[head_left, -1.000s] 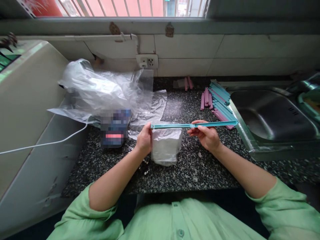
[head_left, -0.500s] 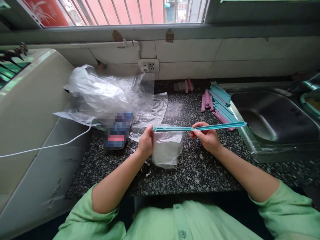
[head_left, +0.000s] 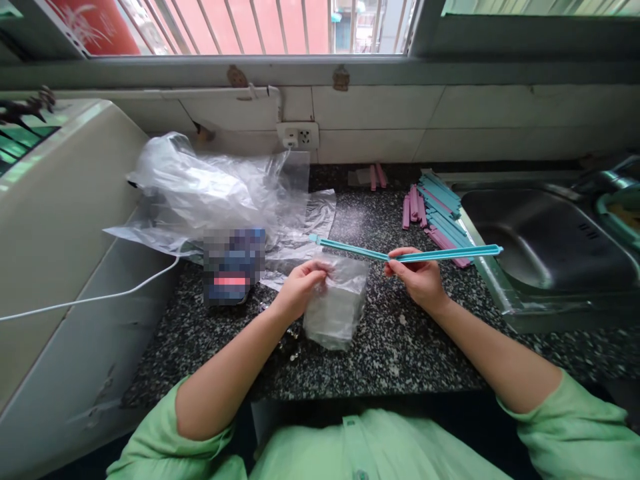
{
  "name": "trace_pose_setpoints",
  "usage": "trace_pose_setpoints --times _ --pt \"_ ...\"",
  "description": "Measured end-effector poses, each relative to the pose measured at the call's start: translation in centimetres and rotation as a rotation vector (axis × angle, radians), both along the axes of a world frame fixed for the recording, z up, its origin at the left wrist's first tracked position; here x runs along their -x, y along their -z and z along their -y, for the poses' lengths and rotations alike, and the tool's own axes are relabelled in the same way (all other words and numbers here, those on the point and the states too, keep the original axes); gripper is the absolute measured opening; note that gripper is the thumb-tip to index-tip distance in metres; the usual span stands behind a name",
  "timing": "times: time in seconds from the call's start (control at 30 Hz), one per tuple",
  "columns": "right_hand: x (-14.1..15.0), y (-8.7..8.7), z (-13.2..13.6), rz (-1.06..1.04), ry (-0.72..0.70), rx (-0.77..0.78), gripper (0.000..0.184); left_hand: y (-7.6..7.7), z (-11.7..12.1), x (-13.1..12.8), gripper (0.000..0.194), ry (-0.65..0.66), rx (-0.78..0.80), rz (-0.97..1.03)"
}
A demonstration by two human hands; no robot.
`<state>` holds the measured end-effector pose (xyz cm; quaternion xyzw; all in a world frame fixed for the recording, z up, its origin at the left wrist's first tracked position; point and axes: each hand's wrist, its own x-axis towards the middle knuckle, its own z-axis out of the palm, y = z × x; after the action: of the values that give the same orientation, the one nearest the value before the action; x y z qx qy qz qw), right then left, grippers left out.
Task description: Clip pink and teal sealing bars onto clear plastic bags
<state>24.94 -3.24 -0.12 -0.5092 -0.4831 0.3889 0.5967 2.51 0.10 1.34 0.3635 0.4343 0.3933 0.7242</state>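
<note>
Both hands are busy here: the left hand [head_left: 301, 288] has thumb and fingers pinched together at the upper left edge of a small clear plastic bag [head_left: 334, 317], and the right hand [head_left: 420, 280] has its fingers curled around a long teal clip [head_left: 450, 253], gripping it near the hinge. The clip's two arms are spread almost into a straight line, one reaching over toward the bag, the other toward the sink [head_left: 535, 230]. The surface [head_left: 415, 360] is dark speckled stone, with a pile of teal and pink clips [head_left: 444, 217] right beside the sink and a big crumpled heap of clear plastic [head_left: 200, 180] over on the left. There's a blurred-out dark item [head_left: 234, 267] near that heap, plus a wall socket [head_left: 300, 137] under a barred window [head_left: 260, 27]. Both forearms angle inward from rolled green sleeves, right wrist a bit bent.
</note>
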Motion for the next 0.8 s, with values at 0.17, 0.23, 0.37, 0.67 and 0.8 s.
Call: trace_pose_setpoints --times 0.17,0.23,0.37,0.67,0.8 --pt "-0.4 -0.1 -0.3 0.112 0.103 -0.049 0.02 0.4 0.4 -0.2 0.018 0.056 -0.055 0.043" --pt "-0.3 -0.2 -0.2 0.192 0.105 -0.06 0.018 0.6 0.6 -0.1 0.023 0.093 -0.081 0.077" --pt "0.0 -0.3 0.1 0.351 0.086 -0.106 0.014 1.0 0.8 0.2 0.026 0.208 -0.144 0.103" --pt "0.7 -0.3 0.7 0.464 -0.03 -0.126 0.018 -0.3 0.8 -0.8 0.041 0.027 -0.192 0.094" --pt "1.1 -0.4 1.0 0.369 -0.056 -0.066 0.02 -0.8 0.8 -0.7 0.072 -0.072 -0.212 -0.013"
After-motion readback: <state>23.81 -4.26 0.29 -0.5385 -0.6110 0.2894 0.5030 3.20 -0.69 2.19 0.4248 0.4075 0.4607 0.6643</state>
